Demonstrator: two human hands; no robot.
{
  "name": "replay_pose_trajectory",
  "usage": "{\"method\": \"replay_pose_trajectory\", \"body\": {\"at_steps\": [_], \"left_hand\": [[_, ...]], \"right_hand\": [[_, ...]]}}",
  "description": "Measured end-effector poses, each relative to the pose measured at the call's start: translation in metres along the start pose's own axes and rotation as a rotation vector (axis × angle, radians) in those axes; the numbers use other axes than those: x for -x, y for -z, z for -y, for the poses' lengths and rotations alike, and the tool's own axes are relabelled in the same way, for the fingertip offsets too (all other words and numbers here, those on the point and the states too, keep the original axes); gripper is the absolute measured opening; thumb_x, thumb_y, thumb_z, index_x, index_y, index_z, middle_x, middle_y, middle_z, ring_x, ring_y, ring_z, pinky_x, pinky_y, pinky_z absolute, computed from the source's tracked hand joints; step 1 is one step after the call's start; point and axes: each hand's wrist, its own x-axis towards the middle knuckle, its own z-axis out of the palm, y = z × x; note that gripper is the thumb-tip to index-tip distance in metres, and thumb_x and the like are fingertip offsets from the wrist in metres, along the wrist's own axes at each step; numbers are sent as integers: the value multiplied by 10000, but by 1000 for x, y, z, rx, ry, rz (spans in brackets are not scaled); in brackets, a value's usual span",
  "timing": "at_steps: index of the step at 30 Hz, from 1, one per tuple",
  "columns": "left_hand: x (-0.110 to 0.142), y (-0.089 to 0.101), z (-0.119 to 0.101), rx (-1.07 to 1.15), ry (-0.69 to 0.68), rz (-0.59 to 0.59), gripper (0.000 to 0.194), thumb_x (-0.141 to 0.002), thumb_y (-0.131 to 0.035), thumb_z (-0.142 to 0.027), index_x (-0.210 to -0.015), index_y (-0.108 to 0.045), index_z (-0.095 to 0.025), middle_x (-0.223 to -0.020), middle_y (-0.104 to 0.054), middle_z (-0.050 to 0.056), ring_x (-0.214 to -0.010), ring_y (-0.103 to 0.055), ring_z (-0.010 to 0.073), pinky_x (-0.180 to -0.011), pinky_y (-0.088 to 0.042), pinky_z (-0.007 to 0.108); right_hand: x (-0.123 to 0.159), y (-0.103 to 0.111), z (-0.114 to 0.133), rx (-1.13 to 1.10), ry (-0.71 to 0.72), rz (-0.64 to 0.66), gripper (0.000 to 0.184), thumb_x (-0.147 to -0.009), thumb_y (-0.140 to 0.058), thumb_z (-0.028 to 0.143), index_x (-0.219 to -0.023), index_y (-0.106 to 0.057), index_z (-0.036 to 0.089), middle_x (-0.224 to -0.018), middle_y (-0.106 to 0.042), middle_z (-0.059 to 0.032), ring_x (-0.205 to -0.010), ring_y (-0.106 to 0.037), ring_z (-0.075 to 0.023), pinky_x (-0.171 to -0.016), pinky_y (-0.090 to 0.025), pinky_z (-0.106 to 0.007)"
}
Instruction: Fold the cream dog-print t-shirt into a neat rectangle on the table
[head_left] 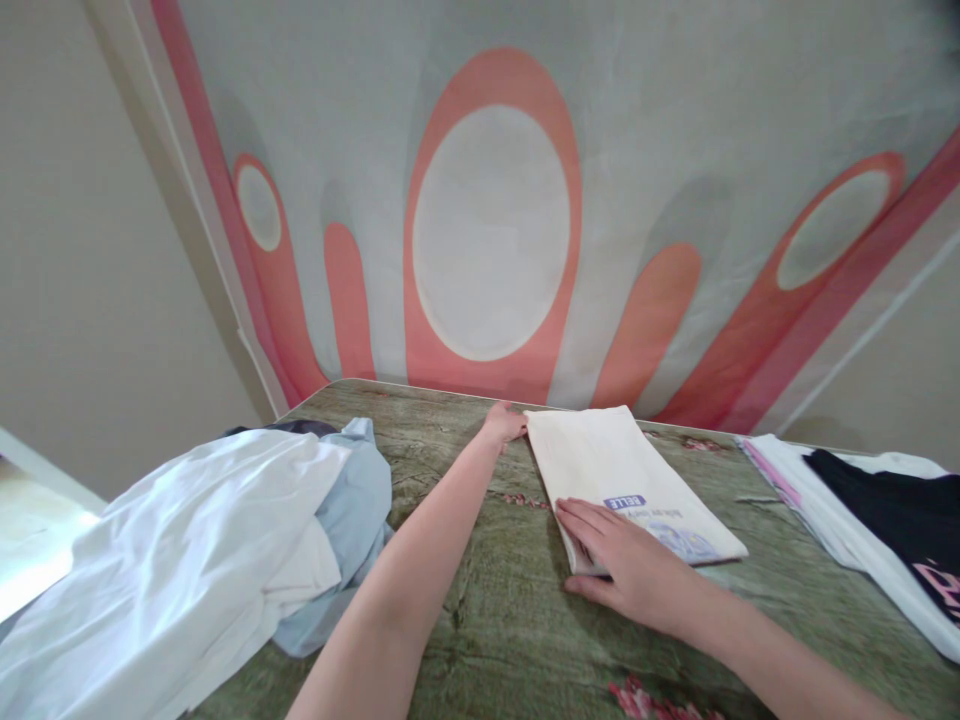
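The folded cream cloth (589,452), smooth, flat and roughly rectangular, lay at one o'clock on the wood-patterned table (495,620), its long axis running from eleven to five o'clock, with "BELLE" legible on a blue label (625,502) and the smaller print unreadable. The left hand (505,424) touched its eleven o'clock corner, whether pinching could not be told, while the right hand (626,565) pressed open-fingered at seven o'clock. Crumpled white fabric (195,540) sat at ten o'clock.

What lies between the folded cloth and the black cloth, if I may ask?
Beside the folded cloth comes bare tabletop, then white cloth bordering the black cloth, as the head view shows.
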Motion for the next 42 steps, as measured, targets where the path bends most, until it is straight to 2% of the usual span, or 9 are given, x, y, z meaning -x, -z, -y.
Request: {"method": "replay_pose_trajectory", "body": {"at_steps": [4, 8, 15, 20, 28, 32, 37, 40, 42], "left_hand": [[1, 5, -4, -58, 33, 46, 702, -728, -655, -133, -1323, -290, -60, -918, -651, 129, -686, -628, 136, -589, -493, 206], [-1, 7, -3, -158, 9, 64, 694, -739, -657, -202, -1323, -305, -72, -807, -663, 102, -628, -620, 149, -500, -461, 203], [-7, 7, 1, -242, -71, 110, 624, -688, -695, -231, -1248, -430, -160, -770, -652, 44, -546, -586, 116, -467, -435, 187], [-4, 4, 2, -207, -85, 147, 484, -701, -657, -166, -1155, -495, -118, -812, -640, 61, -480, -546, 81, -448, -423, 187], [0, -4, 1, -161, -103, 102, 402, -700, -635, -119, -1088, -535, -149, -913, -624, 65, -554, -564, 62, -468, -405, 145], [0, -5, 1, -186, -97, 97, 348, -704, -644, -141, -1041, -558, -122, -838, -630, 60, -550, -565, 72, -466, -408, 150], [1, -4, 1, -278, -141, 74, 286, -733, -625, -156, -1007, -567, -99, -818, -628, 63, -561, -572, 85, -536, -459, 195], [2, 0, -1, -370, -218, 35, 276, -717, -633, -140, -986, -581, -101, -890, -623, 86, -694, -602, 136, -667, -485, 255], [5, 2, -6, -434, -288, 8, 304, -678, -653, -114, -976, -591, -110, -979, -605, 103, -858, -592, 185, -809, -454, 300]], "right_hand": [[3, 3, 10, 123, 36, 6, 562, -753, -487, 101, -1306, -406, 162, -1133, -587, -118, -992, -557, -245, -866, -442, -411], [4, 0, 9, 126, -8, -18, 628, -707, -414, 13, -1318, -386, 153, -1056, -614, -116, -918, -584, -237, -799, -466, -382], [14, 45, -40, -389, -284, -106, 487, -797, -448, 186, -1282, -410, 190, -885, -648, -48, -728, -599, -159, -658, -469, -267], [29, 63, -73, -796, -366, -99, 567, -767, -559, 314, -1283, -394, 150, -872, -643, -65, -719, -594, -156, -581, -460, -239], [43, 79, -97, -1006, -534, -113, 659, -710, -646, 413, -1281, -415, 180, -1024, -630, -104, -827, -613, -214, -646, -503, -306], [42, 80, -92, -982, -499, -113, 633, -701, -657, 399, -1253, -454, 167, -1016, -636, -108, -871, -608, -217, -691, -501, -311], [26, 65, -55, -908, -368, 53, 513, -743, -602, 367, -1199, -512, 149, -955, -648, -86, -842, -608, -190, -726, -495, -316], [20, 58, -44, -957, -287, 137, 486, -741, -608, 337, -1183, -528, 150, -1048, -630, -94, -936, -594, -197, -835, -473, -348], [20, 55, -55, -986, -301, 141, 487, -731, -623, 339, -1171, -537, 149, -1085, -622, -101, -990, -579, -210, -885, -455, -371]]}}
